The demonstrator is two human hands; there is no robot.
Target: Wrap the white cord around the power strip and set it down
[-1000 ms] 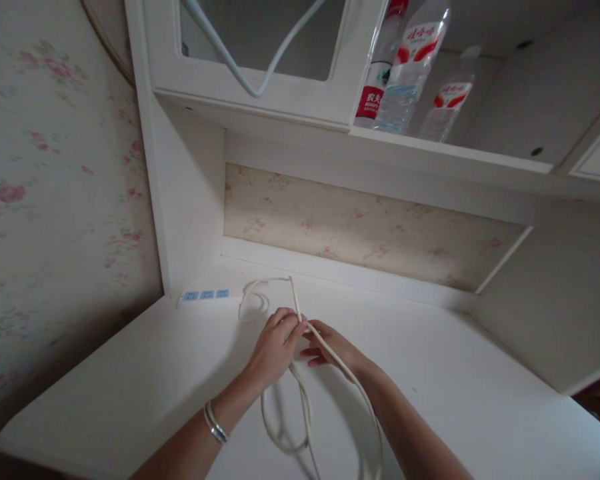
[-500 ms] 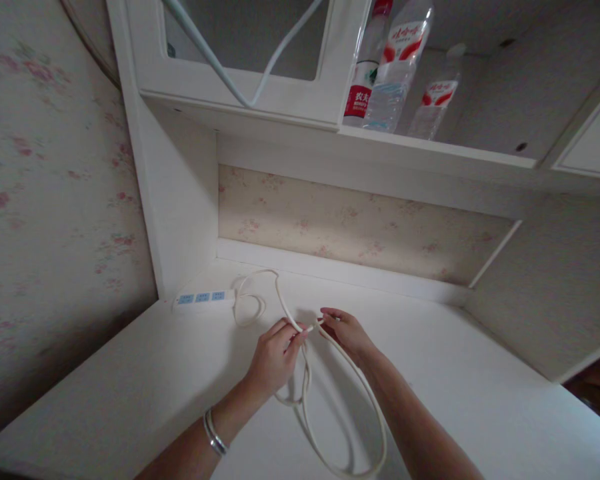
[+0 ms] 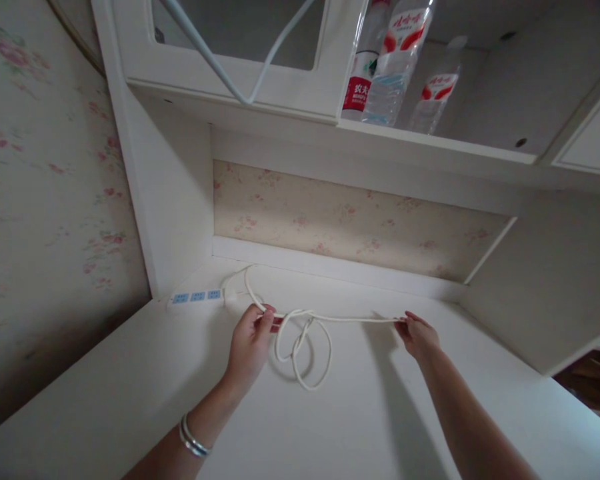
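A white power cord (image 3: 353,320) runs nearly straight between my two hands above the white desk. My left hand (image 3: 253,333), with silver bangles at the wrist, pinches it left of a loose knot of loops. Those loops hang between the hands, nearer the left one. Out to the right, my right hand (image 3: 416,333) is closed on the cord; its tip is hidden in the fingers. From my left hand the cord curves back to a white power strip (image 3: 195,300) with blue socket faces, lying at the desk's back left.
The white desk top (image 3: 300,433) spreads under both hands. Overhead, an open cabinet shelf (image 3: 480,147) holds plastic bottles (image 3: 387,87). A pale bent tube (image 3: 250,97) hangs before the cabinet door. Flowered wallpaper (image 3: 55,233) covers the left wall.
My hands have moved apart, left hand leftward and right hand rightward. The cord between them is drawn out, and its large loop has shrunk into smaller hanging loops.
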